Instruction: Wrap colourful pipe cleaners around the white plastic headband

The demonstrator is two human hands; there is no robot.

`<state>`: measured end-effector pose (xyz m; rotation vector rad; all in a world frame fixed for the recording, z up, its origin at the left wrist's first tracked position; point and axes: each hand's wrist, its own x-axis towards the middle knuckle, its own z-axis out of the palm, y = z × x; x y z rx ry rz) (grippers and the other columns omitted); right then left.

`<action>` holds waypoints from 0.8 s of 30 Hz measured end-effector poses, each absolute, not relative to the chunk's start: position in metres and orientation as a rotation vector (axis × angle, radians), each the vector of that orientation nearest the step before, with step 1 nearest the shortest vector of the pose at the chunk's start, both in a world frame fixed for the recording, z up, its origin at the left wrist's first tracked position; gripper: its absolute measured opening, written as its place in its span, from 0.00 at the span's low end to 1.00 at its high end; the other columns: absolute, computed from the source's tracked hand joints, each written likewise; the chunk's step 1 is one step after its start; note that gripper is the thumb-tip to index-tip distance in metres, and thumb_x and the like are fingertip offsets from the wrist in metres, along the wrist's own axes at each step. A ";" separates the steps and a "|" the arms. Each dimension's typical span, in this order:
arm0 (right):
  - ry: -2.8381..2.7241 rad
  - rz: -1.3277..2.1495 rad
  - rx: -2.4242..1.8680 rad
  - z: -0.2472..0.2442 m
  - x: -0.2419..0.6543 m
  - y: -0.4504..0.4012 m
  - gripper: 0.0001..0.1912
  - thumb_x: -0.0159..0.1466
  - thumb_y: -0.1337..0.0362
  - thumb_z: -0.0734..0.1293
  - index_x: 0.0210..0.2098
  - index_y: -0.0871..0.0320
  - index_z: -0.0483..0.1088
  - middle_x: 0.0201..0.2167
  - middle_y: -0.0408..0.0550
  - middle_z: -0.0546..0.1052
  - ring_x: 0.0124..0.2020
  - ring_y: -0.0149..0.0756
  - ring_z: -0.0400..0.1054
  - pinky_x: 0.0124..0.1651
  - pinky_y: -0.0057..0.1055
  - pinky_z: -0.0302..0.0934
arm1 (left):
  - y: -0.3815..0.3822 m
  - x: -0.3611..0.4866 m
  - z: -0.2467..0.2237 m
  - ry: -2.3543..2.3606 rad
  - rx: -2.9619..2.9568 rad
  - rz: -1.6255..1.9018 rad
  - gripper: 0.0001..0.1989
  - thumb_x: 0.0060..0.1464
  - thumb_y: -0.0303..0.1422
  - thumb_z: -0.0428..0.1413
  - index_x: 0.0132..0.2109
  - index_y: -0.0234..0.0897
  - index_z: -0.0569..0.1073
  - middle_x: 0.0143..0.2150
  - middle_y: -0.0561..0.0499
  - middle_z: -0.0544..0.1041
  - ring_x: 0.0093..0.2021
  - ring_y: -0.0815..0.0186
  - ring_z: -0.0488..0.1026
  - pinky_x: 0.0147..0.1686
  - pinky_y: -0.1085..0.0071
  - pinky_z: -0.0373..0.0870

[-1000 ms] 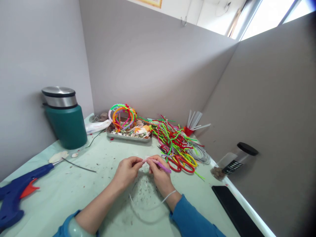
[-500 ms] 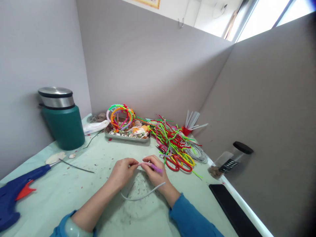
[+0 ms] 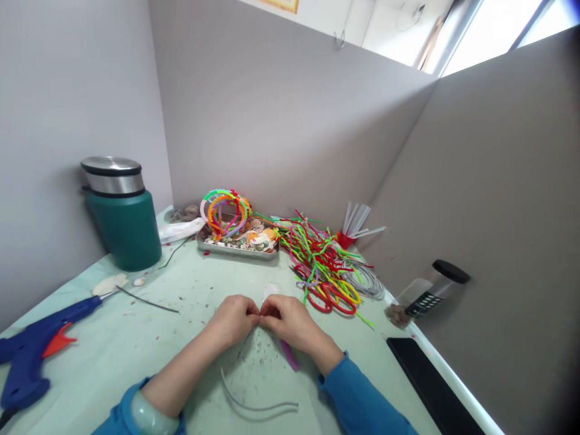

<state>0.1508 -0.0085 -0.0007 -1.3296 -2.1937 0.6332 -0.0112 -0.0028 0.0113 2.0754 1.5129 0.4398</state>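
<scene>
My left hand (image 3: 234,318) and my right hand (image 3: 289,320) meet fingertip to fingertip over the table, both closed in a pinch. Between them they grip a purple fuzzy pipe cleaner (image 3: 289,355); its far end sticks out below my right palm, and the stretch inside the fingers is mostly hidden. Nearer to me, a curved grey wire (image 3: 254,407) lies below the hands, touched by neither. Just behind my right fingers is a pale round piece (image 3: 272,289), partly covered.
Red-handled scissors (image 3: 333,299) and a heap of colourful pipe cleaners (image 3: 317,248) lie right of centre. A metal tray (image 3: 238,252) holds shells and bright rings (image 3: 225,212). A blue glue gun (image 3: 49,329) and green flask (image 3: 124,229) are left; a black slab (image 3: 426,380) lies right.
My hands have come closer together and slightly nearer me. The purple pipe cleaner's end now points down below my right hand. The grey wire appears lower down. The view has shifted slightly.
</scene>
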 end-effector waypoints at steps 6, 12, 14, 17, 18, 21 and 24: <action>-2.304 0.392 -1.374 0.001 0.145 -0.013 0.05 0.57 0.67 0.62 0.31 0.57 0.71 0.30 0.45 0.73 0.34 0.31 0.66 0.35 0.24 0.53 | -0.007 -0.016 0.017 1.613 2.018 0.438 0.08 0.45 0.30 0.49 0.30 0.38 0.74 0.21 0.53 0.73 0.22 0.68 0.68 0.27 0.75 0.58; -2.318 0.425 -1.436 0.001 0.142 -0.009 0.06 0.56 0.67 0.63 0.29 0.56 0.73 0.30 0.44 0.76 0.35 0.32 0.67 0.36 0.24 0.53 | -0.004 -0.020 0.015 1.635 2.142 0.424 0.08 0.43 0.29 0.50 0.27 0.39 0.74 0.27 0.50 0.77 0.30 0.65 0.71 0.29 0.74 0.59; -2.281 0.446 -1.481 -0.001 0.141 -0.007 0.05 0.55 0.66 0.64 0.29 0.55 0.74 0.29 0.44 0.76 0.33 0.32 0.67 0.36 0.25 0.53 | -0.003 -0.020 0.013 1.668 2.154 0.406 0.08 0.42 0.28 0.50 0.27 0.39 0.75 0.28 0.49 0.77 0.31 0.64 0.71 0.29 0.73 0.59; -2.207 0.468 -1.544 -0.003 0.140 -0.005 0.05 0.54 0.64 0.66 0.29 0.55 0.74 0.28 0.43 0.77 0.31 0.32 0.68 0.34 0.25 0.53 | -0.002 -0.020 0.011 1.706 2.155 0.399 0.08 0.42 0.28 0.50 0.27 0.39 0.75 0.29 0.48 0.77 0.32 0.64 0.71 0.30 0.73 0.60; -2.202 0.470 -1.541 -0.003 0.140 -0.005 0.05 0.54 0.64 0.66 0.29 0.55 0.74 0.28 0.43 0.77 0.31 0.32 0.68 0.33 0.24 0.53 | -0.002 -0.019 0.011 1.716 2.146 0.394 0.08 0.42 0.28 0.50 0.27 0.39 0.75 0.29 0.48 0.77 0.32 0.64 0.72 0.30 0.73 0.59; -2.253 0.468 -1.472 0.001 0.141 -0.005 0.05 0.55 0.66 0.65 0.28 0.56 0.74 0.28 0.43 0.77 0.31 0.31 0.67 0.33 0.24 0.53 | -0.001 -0.019 0.011 1.760 2.122 0.381 0.07 0.42 0.30 0.51 0.27 0.38 0.74 0.29 0.47 0.77 0.32 0.63 0.72 0.29 0.72 0.59; -2.299 0.459 -1.432 0.005 0.140 -0.004 0.06 0.54 0.69 0.64 0.28 0.57 0.73 0.28 0.44 0.76 0.30 0.30 0.67 0.32 0.23 0.52 | -0.001 -0.019 0.011 1.792 2.121 0.381 0.06 0.42 0.31 0.52 0.27 0.38 0.74 0.29 0.47 0.77 0.33 0.62 0.72 0.29 0.72 0.59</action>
